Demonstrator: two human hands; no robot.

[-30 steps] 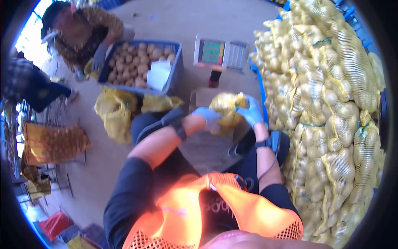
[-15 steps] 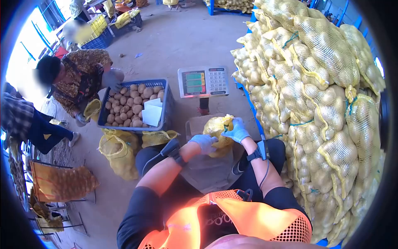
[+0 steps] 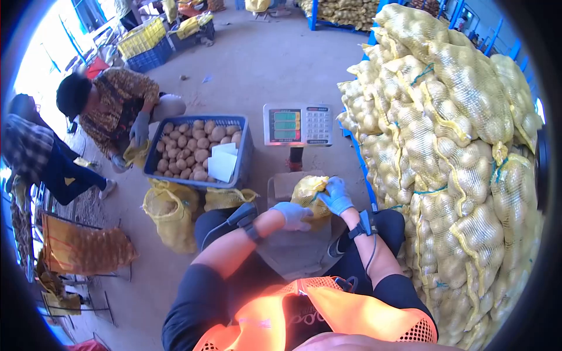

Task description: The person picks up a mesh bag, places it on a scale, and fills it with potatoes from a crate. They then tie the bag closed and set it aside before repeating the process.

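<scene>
A yellow mesh bag (image 3: 310,190) stands on the scale's platform (image 3: 280,186) between my gloved hands. At the bag's top right, my right hand (image 3: 335,197) has its fingers closed round the gathered neck, where a green tie shows. My left hand (image 3: 293,216) is against the bag's lower left side with its fingers apart. Behind the bag rises the scale's display (image 3: 298,125), with green readouts and a keypad. Left of it, a blue crate (image 3: 247,153) holds potatoes and some white cards (image 3: 223,164).
Stacked mesh sacks (image 3: 456,205) rise close on my right. Open yellow sacks (image 3: 171,219) stand below the crate. A co-worker (image 3: 114,108) with gloved hands crouches left of the crate; another person (image 3: 44,152) is at far left. An orange sack (image 3: 88,245) lies lower left.
The view has shifted, so the crate and scale appear slightly lower and further right. The co-worker's gloved hand has moved down from the crate's edge to a yellow bag.
</scene>
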